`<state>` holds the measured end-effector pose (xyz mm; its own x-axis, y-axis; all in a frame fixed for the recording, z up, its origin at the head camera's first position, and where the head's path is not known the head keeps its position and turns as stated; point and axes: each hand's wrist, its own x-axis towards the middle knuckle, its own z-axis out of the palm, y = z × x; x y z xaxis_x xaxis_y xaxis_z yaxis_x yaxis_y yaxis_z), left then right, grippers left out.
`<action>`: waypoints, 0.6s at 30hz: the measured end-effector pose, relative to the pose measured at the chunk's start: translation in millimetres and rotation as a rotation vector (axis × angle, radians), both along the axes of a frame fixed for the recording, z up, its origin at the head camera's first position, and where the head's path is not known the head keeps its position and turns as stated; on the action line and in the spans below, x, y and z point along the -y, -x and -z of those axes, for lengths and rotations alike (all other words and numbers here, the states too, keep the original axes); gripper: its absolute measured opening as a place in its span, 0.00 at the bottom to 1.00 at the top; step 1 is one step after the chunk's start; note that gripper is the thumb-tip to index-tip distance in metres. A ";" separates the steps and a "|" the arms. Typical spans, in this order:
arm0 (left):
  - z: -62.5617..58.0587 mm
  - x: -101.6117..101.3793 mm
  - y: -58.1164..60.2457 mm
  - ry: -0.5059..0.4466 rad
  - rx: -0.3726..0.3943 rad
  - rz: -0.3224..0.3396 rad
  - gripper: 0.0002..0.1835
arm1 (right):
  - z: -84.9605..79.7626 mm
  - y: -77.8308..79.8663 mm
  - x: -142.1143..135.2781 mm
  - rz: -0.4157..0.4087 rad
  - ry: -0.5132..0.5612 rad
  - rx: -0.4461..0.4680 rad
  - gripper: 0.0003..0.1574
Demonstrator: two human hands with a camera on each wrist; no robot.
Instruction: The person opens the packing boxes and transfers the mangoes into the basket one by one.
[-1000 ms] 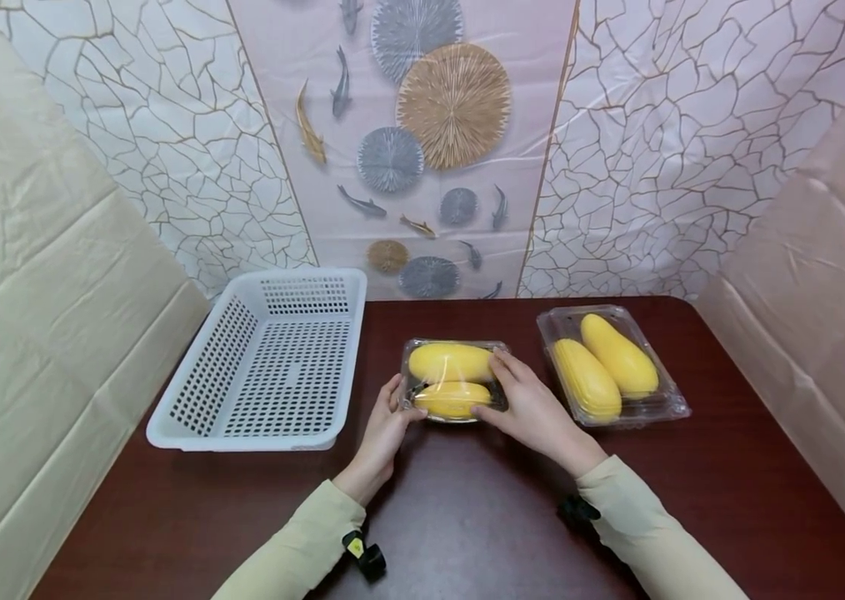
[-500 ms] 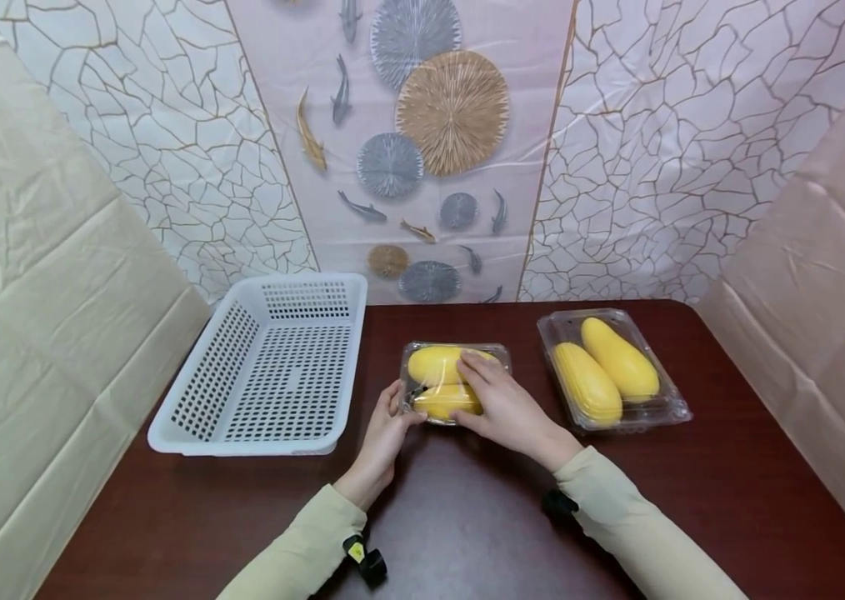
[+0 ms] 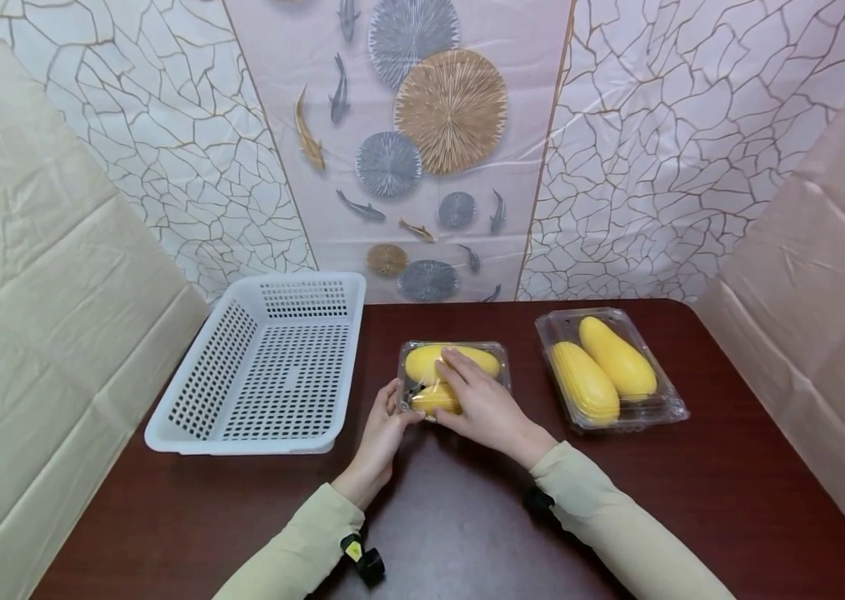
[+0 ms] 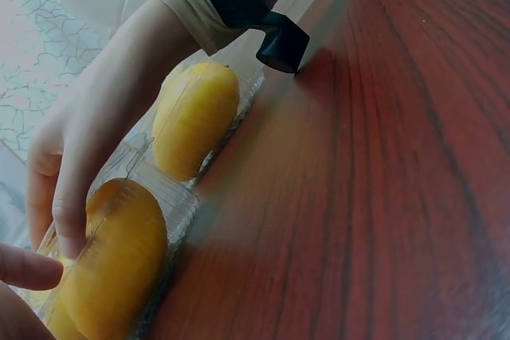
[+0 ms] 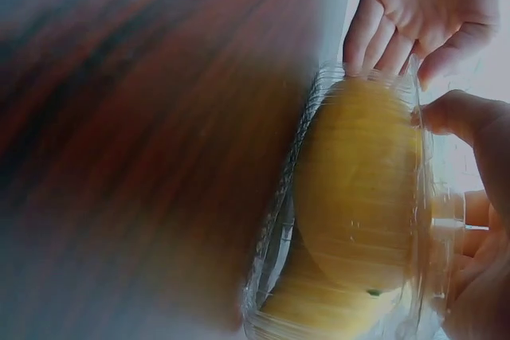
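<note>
A clear plastic clamshell box [image 3: 503, 377] with two oblong yellow fruits [image 3: 482, 360] inside sits on the table. My left hand [image 3: 380, 433] grips its left end, thumb at the front corner and fingers round the side. My right hand [image 3: 484, 412] lies across the lid, fingers stretched over the rear fruit and thumb near the front edge; it hides part of the front fruit. The right wrist view shows the right thumb [image 5: 456, 111] touching the lid edge, with the left hand [image 5: 434, 13] at the box end. Right fingertips [image 4: 70, 240] press on the lid in the left wrist view.
To the left stands a white perforated plastic basket [image 3: 160, 432] with nothing in it. A second clear box [image 3: 673, 408] with two larger yellow fruits [image 3: 617, 358] lies at the right. The dark red table [image 3: 437, 508] backs onto a patterned cloth wall [image 3: 617, 208].
My right hand has slid leftward from the box's right end onto the middle of the lid. The left hand keeps its grip, and the box stays in about the same place.
</note>
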<state>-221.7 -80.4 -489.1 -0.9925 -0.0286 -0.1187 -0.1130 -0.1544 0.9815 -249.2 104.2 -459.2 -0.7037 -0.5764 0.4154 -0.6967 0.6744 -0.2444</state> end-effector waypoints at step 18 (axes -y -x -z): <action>-1.2 0.1 -1.1 -0.034 -0.003 -0.016 0.42 | -3.4 -0.5 3.0 0.013 0.002 -0.011 0.46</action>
